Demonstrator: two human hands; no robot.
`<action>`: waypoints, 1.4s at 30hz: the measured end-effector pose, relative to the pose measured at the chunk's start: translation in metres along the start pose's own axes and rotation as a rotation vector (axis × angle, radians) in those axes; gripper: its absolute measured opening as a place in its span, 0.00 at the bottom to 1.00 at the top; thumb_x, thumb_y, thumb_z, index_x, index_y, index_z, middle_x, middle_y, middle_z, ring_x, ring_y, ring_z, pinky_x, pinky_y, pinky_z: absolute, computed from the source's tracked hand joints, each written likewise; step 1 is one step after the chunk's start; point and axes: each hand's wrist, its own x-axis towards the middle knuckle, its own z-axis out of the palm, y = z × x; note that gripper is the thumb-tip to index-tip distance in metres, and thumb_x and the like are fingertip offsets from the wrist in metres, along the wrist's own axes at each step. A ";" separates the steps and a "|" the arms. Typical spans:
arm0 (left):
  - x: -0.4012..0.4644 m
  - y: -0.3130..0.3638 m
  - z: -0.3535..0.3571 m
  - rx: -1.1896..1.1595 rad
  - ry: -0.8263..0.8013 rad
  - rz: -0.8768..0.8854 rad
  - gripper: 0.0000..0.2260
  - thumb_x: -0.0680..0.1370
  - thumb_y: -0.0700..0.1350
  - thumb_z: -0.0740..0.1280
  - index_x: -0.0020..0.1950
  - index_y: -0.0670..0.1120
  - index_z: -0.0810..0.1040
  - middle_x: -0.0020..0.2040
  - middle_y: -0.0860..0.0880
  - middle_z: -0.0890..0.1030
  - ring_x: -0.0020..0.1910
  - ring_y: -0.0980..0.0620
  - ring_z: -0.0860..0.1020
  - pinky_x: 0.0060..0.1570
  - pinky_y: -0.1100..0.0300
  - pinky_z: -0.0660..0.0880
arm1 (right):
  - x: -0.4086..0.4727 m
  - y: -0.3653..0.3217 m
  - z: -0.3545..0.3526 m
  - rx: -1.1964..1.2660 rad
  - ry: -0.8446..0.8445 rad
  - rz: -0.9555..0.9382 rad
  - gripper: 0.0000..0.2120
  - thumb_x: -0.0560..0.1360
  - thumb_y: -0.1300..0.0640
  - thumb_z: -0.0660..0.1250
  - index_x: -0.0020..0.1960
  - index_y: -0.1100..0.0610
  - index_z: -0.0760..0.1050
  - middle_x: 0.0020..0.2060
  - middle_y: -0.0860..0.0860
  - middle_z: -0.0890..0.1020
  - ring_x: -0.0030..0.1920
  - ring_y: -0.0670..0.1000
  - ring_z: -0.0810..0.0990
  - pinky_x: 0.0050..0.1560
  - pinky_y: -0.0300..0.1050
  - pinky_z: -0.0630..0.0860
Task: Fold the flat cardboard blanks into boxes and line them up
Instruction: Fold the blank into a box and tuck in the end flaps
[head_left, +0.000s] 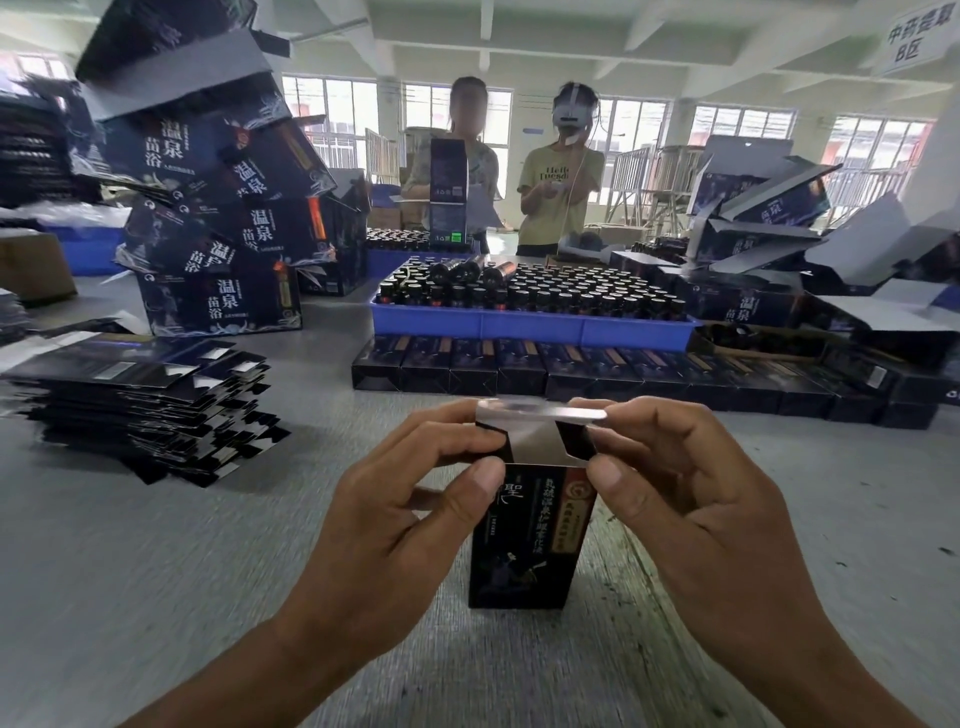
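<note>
From the head camera, a small dark box (524, 540) stands upright on the grey table (156, 597), just in front of the person and well nearer to them than the row of finished boxes (597, 371). The left hand (395, 499) and right hand (691, 493) pinch its upper end from either side, thumbs on the near face just under the top edge, forefingers curled over the silvery top flap (540, 413), which stands up and tilts away from the person. So the box body hangs below both grips, and only the flap end lies between the fingers.

It looks like thin printed card: very light, stiff along its panels but quick to crease or dent if squeezed mid-wall. The glossy skin is probably a little slippery. The sensible hold is at the corners and fold lines beside the flap, where the card is braced.

To the left of the box, well apart from it, lies the stack of flat blanks (145, 410). Beyond the row of finished boxes sits a blue tray (530, 327) full of bottles.
</note>
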 end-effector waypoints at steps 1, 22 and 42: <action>0.000 0.000 0.000 -0.002 0.003 -0.001 0.10 0.79 0.50 0.65 0.57 0.51 0.81 0.62 0.61 0.79 0.60 0.57 0.80 0.46 0.71 0.77 | 0.000 -0.001 0.000 0.003 0.004 -0.002 0.13 0.72 0.50 0.69 0.52 0.34 0.78 0.54 0.35 0.84 0.56 0.37 0.82 0.51 0.27 0.76; 0.001 0.006 0.009 -0.192 0.122 -0.103 0.06 0.79 0.47 0.69 0.53 0.48 0.83 0.59 0.56 0.84 0.57 0.56 0.83 0.48 0.65 0.81 | 0.000 -0.003 0.003 0.061 0.086 0.028 0.11 0.71 0.48 0.70 0.52 0.40 0.84 0.52 0.38 0.86 0.55 0.40 0.83 0.51 0.31 0.79; 0.004 -0.005 -0.001 0.119 0.027 0.159 0.13 0.79 0.45 0.65 0.61 0.45 0.83 0.64 0.51 0.81 0.62 0.57 0.80 0.47 0.65 0.80 | 0.001 0.010 -0.001 -0.018 0.017 -0.032 0.10 0.72 0.47 0.69 0.51 0.45 0.85 0.58 0.39 0.83 0.60 0.43 0.81 0.55 0.37 0.80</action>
